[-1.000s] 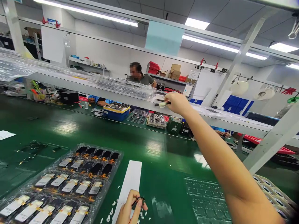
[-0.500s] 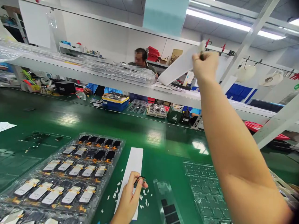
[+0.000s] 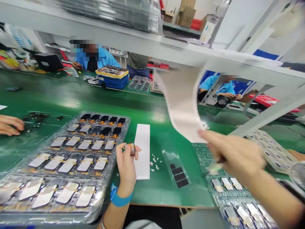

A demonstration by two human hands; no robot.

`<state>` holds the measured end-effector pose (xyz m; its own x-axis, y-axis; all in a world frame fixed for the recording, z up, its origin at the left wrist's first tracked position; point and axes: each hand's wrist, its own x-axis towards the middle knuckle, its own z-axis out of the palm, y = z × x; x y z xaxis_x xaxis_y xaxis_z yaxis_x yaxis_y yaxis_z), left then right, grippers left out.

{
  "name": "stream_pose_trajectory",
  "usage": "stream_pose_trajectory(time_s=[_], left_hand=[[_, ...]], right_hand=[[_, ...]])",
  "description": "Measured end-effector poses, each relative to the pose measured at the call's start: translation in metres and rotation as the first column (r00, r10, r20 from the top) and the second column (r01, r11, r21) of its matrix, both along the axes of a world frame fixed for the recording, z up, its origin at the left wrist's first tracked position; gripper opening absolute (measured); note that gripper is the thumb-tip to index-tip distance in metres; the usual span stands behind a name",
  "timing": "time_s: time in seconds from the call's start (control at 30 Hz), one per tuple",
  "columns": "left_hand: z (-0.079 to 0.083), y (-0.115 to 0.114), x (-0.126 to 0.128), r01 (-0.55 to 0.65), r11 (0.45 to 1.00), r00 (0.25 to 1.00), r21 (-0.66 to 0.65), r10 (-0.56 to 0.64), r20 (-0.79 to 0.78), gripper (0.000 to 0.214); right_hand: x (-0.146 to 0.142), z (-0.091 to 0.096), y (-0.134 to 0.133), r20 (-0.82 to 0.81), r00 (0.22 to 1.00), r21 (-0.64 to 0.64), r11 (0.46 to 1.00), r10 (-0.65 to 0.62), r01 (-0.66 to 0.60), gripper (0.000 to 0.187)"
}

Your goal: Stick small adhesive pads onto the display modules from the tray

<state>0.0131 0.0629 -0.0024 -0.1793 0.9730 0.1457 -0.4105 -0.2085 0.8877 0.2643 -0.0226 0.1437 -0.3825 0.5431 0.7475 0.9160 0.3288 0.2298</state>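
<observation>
My left hand (image 3: 126, 165), wearing a blue wristband, pinches a small display module (image 3: 131, 148) with a dark frame and an orange flex strip. Under and beside those fingers lies a white paper strip (image 3: 143, 152) on the green bench. My right hand (image 3: 235, 152) is closed on the lower end of a wide, pale paper strip (image 3: 182, 101) that curves up toward the shelf. A small whitish object (image 3: 214, 168), blurred, shows below its fingers. Small white scraps (image 3: 155, 163) lie right of the flat strip, near a clear sheet (image 3: 170, 156) with black rectangles.
A clear tray (image 3: 127, 122) of display modules fills the left. Another green-tinted tray (image 3: 211, 190) with modules is at right. A pale tray (image 3: 271, 149) stands behind it. The shelf beam (image 3: 133, 39) crosses above. Another person's hand (image 3: 10, 124) rests at left; co-workers sit opposite.
My right hand has come down from above the shelf, with the wide strip now hanging over the bench. My left hand still holds the module, its face now showing. The view has tilted downward.
</observation>
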Motion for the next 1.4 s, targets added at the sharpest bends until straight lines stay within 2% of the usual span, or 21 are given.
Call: stream_pose_trajectory(time_s=[0.07, 0.13, 0.17, 0.23, 0.3, 0.37, 0.4, 0.47, 0.57, 0.67, 0.73, 0.87, 1.0, 1.07, 1.1, 1.17, 1.27, 1.4], left_hand=[[0.0, -0.003, -0.001, 0.023, 0.999, 1.0, 0.023, -0.023, -0.011, 0.018], [0.0, -0.008, -0.002, 0.069, 0.997, 0.997, 0.045, -0.066, -0.049, 0.017], [-0.001, -0.011, -0.004, 0.101, 0.994, 0.993, 0.049, -0.097, -0.072, 0.016], [-0.003, -0.019, -0.007, 0.225, 0.973, 0.963, 0.05, -0.214, -0.166, 0.014], [-0.004, -0.03, -0.01, 0.421, 0.907, 0.857, 0.032, -0.385, -0.343, 0.011], [-0.005, -0.039, -0.011, 0.597, 0.802, 0.67, -0.01, -0.505, -0.544, 0.012], [-0.005, -0.043, -0.01, 0.653, 0.756, 0.581, -0.03, -0.526, -0.621, 0.013], [-0.004, -0.049, -0.009, 0.699, 0.714, 0.496, -0.047, -0.531, -0.687, 0.014], [-0.004, -0.049, -0.006, 0.677, 0.734, 0.538, -0.046, -0.537, -0.649, 0.015], [-0.005, -0.045, -0.005, 0.629, 0.777, 0.613, -0.03, -0.519, -0.595, 0.016], [-0.004, -0.044, -0.005, 0.619, 0.785, 0.626, -0.023, -0.51, -0.59, 0.018], [-0.002, -0.048, -0.003, 0.665, 0.745, 0.557, -0.053, -0.541, -0.63, 0.02], [0.001, -0.053, -0.003, 0.633, 0.773, 0.613, -0.04, -0.532, -0.584, 0.022], [0.002, -0.053, -0.003, 0.624, 0.78, 0.622, -0.042, -0.529, -0.577, 0.022], [0.002, -0.053, -0.003, 0.63, 0.775, 0.613, -0.047, -0.533, -0.583, 0.022], [0.003, -0.052, -0.003, 0.656, 0.751, 0.566, -0.072, -0.553, -0.611, 0.022], [0.003, -0.051, 0.002, 0.731, 0.678, 0.434, -0.075, -0.548, -0.715, 0.022], [0.002, -0.051, 0.014, 0.828, 0.559, 0.228, -0.036, -0.395, -0.89, 0.022]], right_hand=[[-0.011, -0.053, -0.021, 0.139, 0.987, -0.068, 0.995, 0.082, -0.073, 0.022], [-0.026, -0.101, -0.036, 0.169, 0.977, -0.252, 0.964, 0.129, -0.084, 0.027], [-0.034, -0.121, -0.041, 0.147, 0.979, -0.376, 0.924, 0.142, -0.078, 0.029], [-0.048, -0.15, -0.049, 0.128, 0.984, -0.455, 0.889, 0.12, -0.05, 0.028], [-0.057, -0.162, -0.055, 0.108, 0.99, -0.491, 0.871, 0.087, -0.023, 0.025], [-0.058, -0.162, -0.059, 0.051, 0.997, -0.536, 0.843, 0.066, -0.028, 0.022], [-0.057, -0.159, -0.06, 0.0, 0.999, -0.557, 0.83, 0.048, -0.04, 0.021], [-0.051, -0.151, -0.061, -0.154, 0.988, -0.564, 0.822, -0.017, -0.074, 0.016], [-0.043, -0.141, -0.059, -0.428, 0.896, -0.505, 0.854, -0.118, -0.128, 0.004], [-0.04, -0.137, -0.053, -0.63, 0.759, -0.415, 0.898, -0.168, -0.145, 0.017], [-0.04, -0.138, -0.049, -0.724, 0.663, -0.377, 0.914, -0.191, -0.148, 0.023], [-0.037, -0.149, -0.045, -0.866, 0.45, -0.342, 0.914, -0.216, -0.219, 0.022], [-0.029, -0.163, -0.047, -0.963, 0.17, -0.25, 0.924, -0.208, -0.29, 0.022], [-0.027, -0.168, -0.047, -0.976, 0.082, -0.216, 0.934, -0.2, -0.285, 0.021], [-0.027, -0.17, -0.047, -0.98, 0.062, -0.2, 0.94, -0.19, -0.276, 0.023], [-0.029, -0.171, -0.045, -0.987, 0.054, -0.162, 0.955, -0.153, -0.25, 0.03], [-0.035, -0.174, -0.043, -0.992, 0.043, -0.123, 0.971, -0.117, -0.204, 0.042], [-0.041, -0.177, -0.044, -0.984, -0.011, -0.173, 0.968, -0.178, -0.181, 0.04]])
